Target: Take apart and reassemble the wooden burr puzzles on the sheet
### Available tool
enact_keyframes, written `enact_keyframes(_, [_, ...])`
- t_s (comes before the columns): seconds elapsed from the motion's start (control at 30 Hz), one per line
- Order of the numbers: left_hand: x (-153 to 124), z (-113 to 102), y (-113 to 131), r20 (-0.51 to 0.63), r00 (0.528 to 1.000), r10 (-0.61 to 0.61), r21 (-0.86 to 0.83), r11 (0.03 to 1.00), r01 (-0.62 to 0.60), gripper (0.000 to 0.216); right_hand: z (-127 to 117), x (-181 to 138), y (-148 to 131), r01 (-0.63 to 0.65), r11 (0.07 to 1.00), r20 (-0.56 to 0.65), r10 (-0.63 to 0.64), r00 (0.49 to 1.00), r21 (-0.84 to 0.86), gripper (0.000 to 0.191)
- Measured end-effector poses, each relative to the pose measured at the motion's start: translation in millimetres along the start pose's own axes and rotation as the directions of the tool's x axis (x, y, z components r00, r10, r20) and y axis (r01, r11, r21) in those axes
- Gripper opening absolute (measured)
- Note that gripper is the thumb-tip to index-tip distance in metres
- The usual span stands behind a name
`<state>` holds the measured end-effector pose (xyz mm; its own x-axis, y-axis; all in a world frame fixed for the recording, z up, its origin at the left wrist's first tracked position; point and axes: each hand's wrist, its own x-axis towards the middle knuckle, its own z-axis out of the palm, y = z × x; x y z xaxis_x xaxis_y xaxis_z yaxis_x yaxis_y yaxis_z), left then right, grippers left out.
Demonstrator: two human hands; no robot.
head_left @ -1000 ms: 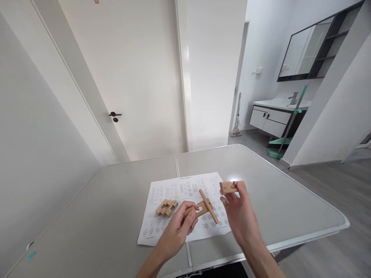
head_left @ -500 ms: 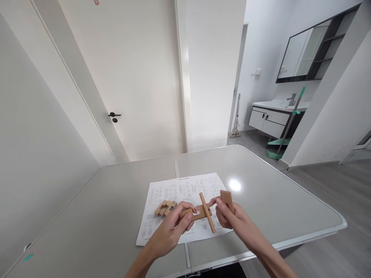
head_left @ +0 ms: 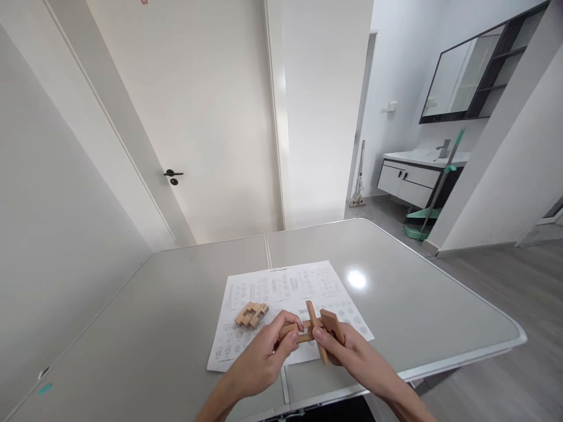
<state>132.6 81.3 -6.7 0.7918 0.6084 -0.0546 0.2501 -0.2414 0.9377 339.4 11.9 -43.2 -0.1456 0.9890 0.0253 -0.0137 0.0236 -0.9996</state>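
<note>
My left hand (head_left: 264,354) pinches a crossed pair of notched wooden puzzle bars (head_left: 308,329) just above the printed instruction sheet (head_left: 281,293). My right hand (head_left: 347,349) grips a third wooden piece (head_left: 332,324) and presses it against the right side of the cross. Both hands have their fingers closed on wood. A small cluster of loose wooden pieces (head_left: 251,313) lies on the sheet, left of my left hand.
The grey folding table (head_left: 396,299) has a centre seam and rounded corners; its near edge runs under my wrists. Beyond stand a white door with a dark handle (head_left: 173,174), a vanity with a sink (head_left: 417,170), and a green broom and dustpan (head_left: 422,217).
My right hand has brought its wooden piece down and left, from apart in the air to touching the crossed bars. My left hand has drawn the cross slightly nearer to me.
</note>
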Motion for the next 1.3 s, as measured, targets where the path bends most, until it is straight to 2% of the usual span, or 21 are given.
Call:
enact_keyframes(0.07, [0,-1,2,0.028,0.999,-0.015,0.013,1.0,0.015,0.03,-1,0,3,-0.022,0.999,0.028,0.021,0.999,0.048,0.042])
enact_keyframes(0.23, [3,4,-3,-0.058,0.998,-0.016,-0.054,0.998,0.012,0.034,8,6,9,-0.077,0.974,-0.134,0.107,0.985,0.214,0.051])
enact_keyframes(0.3, [3,4,-4,-0.052,0.998,-0.024,-0.062,0.998,0.021,0.038,11,6,9,-0.111,0.964,-0.132,0.146,0.98,0.242,0.055])
enact_keyframes(0.47, [-1,1,-1,0.028,0.998,-0.048,-0.043,0.998,0.049,0.044,9,2,5,-0.165,0.978,-0.055,0.173,0.983,0.129,0.053])
enact_keyframes(0.63, [2,7,-6,-0.12,0.991,-0.057,-0.014,0.998,0.056,0.04,13,7,2,-0.094,0.992,-0.188,0.11,0.976,0.089,0.052])
enact_keyframes(0.77, [5,12,-9,-0.199,0.979,-0.041,-0.124,0.992,0.017,0.035,13,8,-7,-0.09,0.984,-0.163,0.115,0.98,0.152,0.045])
enact_keyframes(0.83, [6,15,-10,-0.229,0.973,-0.021,-0.15,0.989,-0.014,0.033,12,9,-13,-0.086,0.988,-0.136,0.104,0.985,0.131,0.043])
enact_keyframes(0.97, [8,23,-4,-0.195,0.98,0.031,-0.163,0.985,-0.063,0.026,14,10,-21,-0.048,0.997,-0.086,0.053,0.995,0.059,0.042])
enact_keyframes(1.1, [8,23,6,-0.208,0.977,0.054,-0.032,0.998,-0.062,0.027,14,10,-19,-0.014,0.999,-0.112,0.019,0.994,0.045,0.041])
enact_keyframes(1.2, [6,15,12,-0.131,0.991,0.011,0.134,0.991,0.007,0.032,7,9,-14,-0.012,1.0,-0.111,0.012,0.994,-0.003,0.041])
enact_keyframes(1.3, [4,8,16,-0.047,0.998,-0.034,0.263,0.964,0.045,0.035,-2,6,-12,-0.021,0.999,-0.057,0.019,0.998,-0.024,0.038])
